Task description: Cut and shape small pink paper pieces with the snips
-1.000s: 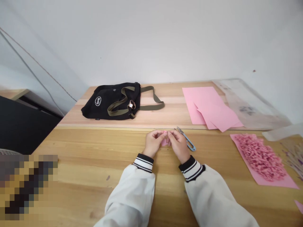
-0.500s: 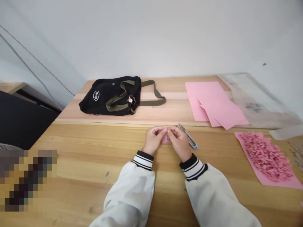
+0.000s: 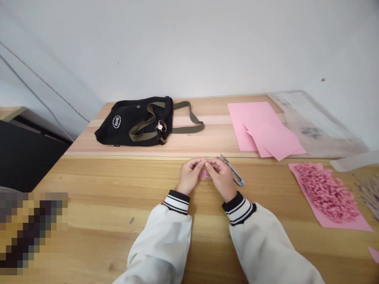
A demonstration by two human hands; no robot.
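My left hand [image 3: 190, 173] and my right hand [image 3: 221, 175] meet at the middle of the wooden table, thumbs and fingertips pinched together. Between them is a small piece of pink paper [image 3: 203, 174], partly hidden by the fingers, with a pink bit [image 3: 203, 159] showing at the top of the pinch. Just right of my right hand lie blue-handled thread snips [image 3: 237, 177], their metal blades pointing away from me.
A black tote bag [image 3: 118, 132] with olive straps and a small watch [image 3: 160, 127] on it lies back left. Pink paper sheets [image 3: 271, 136] and clear wrapping [image 3: 325, 136] are back right. Crinkled pink shreds [image 3: 328, 193] lie on another pink sheet at right, beside dried stems [image 3: 368, 197].
The view has shifted slightly, so everything sits a little further left. Both hands keep their pinch on the pink paper, with only slight finger movement.
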